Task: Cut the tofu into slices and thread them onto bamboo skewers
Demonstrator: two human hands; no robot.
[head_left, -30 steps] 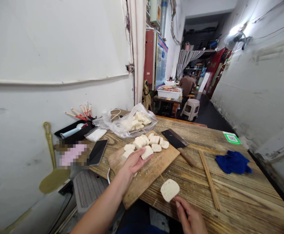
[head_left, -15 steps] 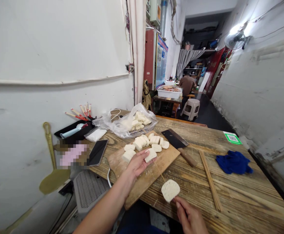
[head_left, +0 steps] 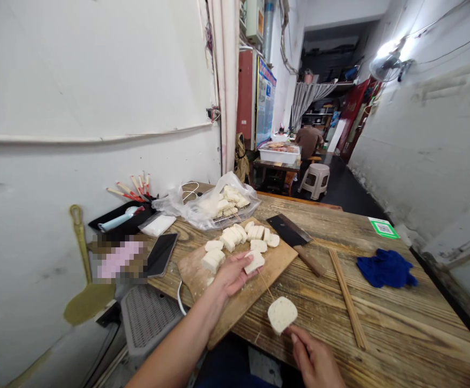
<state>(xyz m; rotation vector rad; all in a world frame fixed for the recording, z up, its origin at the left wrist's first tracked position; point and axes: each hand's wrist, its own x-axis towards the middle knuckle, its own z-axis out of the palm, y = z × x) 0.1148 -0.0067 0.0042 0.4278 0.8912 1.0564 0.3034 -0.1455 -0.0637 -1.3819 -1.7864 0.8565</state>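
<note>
My left hand [head_left: 231, 275] is curled around one white bun slice [head_left: 254, 261], fingers and thumb closed on it just above the wooden cutting board [head_left: 235, 302], toward the board's near-right part. My right hand [head_left: 314, 360] sits at the near table edge, pinched shut on a thin bamboo skewer [head_left: 264, 283]; a round slice [head_left: 282, 314] is already threaded low on it, and the bare tip slants up toward the piece in my left hand, stopping just short of it or touching, I cannot tell which. More cut slices [head_left: 243, 234] lie along the board's far side, touching one another. The cleaver [head_left: 293, 237] rests off the board's right corner, blade partly over it. A bundle of skewers [head_left: 346, 296] lies well to the right on the wooden table [head_left: 400, 323], with bare planks between it and my right hand. A blue cloth [head_left: 386, 268] is farther right. The board's near corner overhangs the table edge.
</note>
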